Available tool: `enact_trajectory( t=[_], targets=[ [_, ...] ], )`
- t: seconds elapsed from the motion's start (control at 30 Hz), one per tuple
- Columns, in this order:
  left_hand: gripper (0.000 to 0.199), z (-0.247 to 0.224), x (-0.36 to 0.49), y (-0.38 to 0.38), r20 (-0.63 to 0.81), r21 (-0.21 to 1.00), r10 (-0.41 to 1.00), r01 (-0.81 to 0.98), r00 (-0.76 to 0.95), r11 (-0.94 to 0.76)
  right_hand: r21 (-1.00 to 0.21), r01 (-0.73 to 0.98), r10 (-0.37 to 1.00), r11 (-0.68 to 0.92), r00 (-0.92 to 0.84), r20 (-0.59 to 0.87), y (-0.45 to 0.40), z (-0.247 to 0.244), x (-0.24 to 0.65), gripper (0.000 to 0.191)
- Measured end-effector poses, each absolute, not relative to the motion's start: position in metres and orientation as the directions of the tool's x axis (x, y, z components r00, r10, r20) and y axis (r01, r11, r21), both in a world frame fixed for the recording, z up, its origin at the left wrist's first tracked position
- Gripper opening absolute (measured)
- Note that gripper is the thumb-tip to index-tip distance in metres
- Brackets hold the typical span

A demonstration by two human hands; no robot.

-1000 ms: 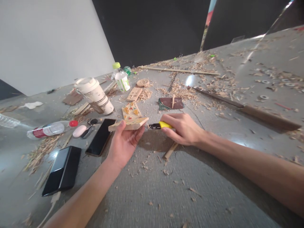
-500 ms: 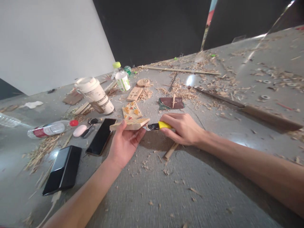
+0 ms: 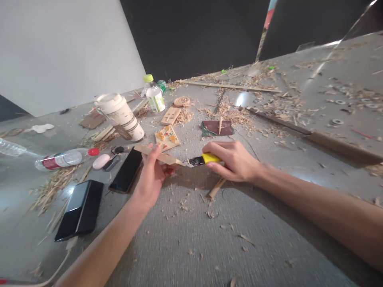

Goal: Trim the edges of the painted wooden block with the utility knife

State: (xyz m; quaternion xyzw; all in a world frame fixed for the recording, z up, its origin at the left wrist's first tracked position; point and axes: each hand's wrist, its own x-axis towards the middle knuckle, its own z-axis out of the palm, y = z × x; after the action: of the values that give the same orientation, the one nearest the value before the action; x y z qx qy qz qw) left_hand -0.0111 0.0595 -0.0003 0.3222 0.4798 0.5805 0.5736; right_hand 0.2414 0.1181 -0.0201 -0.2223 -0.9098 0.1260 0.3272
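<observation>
A small flat piece of wood point(image 3: 166, 158) is gripped between the thumb and fingers of my left hand point(image 3: 151, 175), tilted with its right end lower. My right hand point(image 3: 235, 161) is closed around a yellow-and-black utility knife point(image 3: 209, 158). The knife's blade meets the right end of the wood; whether it bites in I cannot tell. Beyond my hands lies a painted wooden square point(image 3: 167, 138) with orange shapes. Past my right hand is a dark red sandpaper piece point(image 3: 218, 128) with a thin stick on it. Under that hand a wooden strip point(image 3: 216, 189) rests on the table.
Left of my hands lie a phone point(image 3: 125, 170), a black box-like device point(image 3: 80, 211) with a cable, and a red-capped bottle point(image 3: 64, 158). Behind stand a cream cup point(image 3: 121, 116) and a green-capped bottle point(image 3: 154, 95). Wood shavings point(image 3: 230, 109) litter the grey table point(image 3: 191, 239).
My left hand has turned the wood so that its right end dips and its edge faces me more. The knife stays at that end, its blade slightly lower.
</observation>
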Motion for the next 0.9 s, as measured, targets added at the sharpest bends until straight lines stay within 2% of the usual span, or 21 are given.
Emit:
enact_trajectory(
  t=[0.33, 0.43, 0.6, 0.67, 0.8, 0.9],
  targets=[
    [0.048, 0.006, -0.023, 0.064, -0.191, 0.938, 0.980, -0.304, -0.063, 0.164, -0.318, 0.334, 0.460, 0.887, -0.678, 0.573, 0.121, -0.021, 0.245, 0.028],
    [0.043, 0.009, -0.029, 0.065, -0.184, 0.970, 0.981, -0.171, -0.059, 0.171, -0.299, 0.357, 0.465, 0.885, -0.690, 0.555, 0.122, -0.021, 0.246, 0.029],
    [0.030, 0.010, -0.033, 0.064, -0.021, 0.972, 0.989, 0.230, -0.148, 0.055, -0.269, 0.338, 0.431, 0.902, -0.742, 0.513, 0.124, -0.021, 0.246, 0.028],
    [0.031, 0.008, -0.034, 0.066, -0.006, 0.960, 0.987, 0.277, -0.159, 0.050, -0.266, 0.329, 0.422, 0.906, -0.744, 0.517, 0.123, -0.021, 0.246, 0.026],
    [0.039, 0.005, -0.038, 0.071, -0.016, 0.974, 0.982, 0.221, -0.189, 0.059, -0.247, 0.333, 0.414, 0.910, -0.743, 0.526, 0.124, -0.023, 0.245, 0.021],
    [0.039, 0.006, -0.041, 0.071, 0.067, 0.915, 0.987, 0.403, -0.147, -0.002, -0.226, 0.317, 0.389, 0.921, -0.790, 0.474, 0.126, -0.024, 0.245, 0.020]
  ],
)
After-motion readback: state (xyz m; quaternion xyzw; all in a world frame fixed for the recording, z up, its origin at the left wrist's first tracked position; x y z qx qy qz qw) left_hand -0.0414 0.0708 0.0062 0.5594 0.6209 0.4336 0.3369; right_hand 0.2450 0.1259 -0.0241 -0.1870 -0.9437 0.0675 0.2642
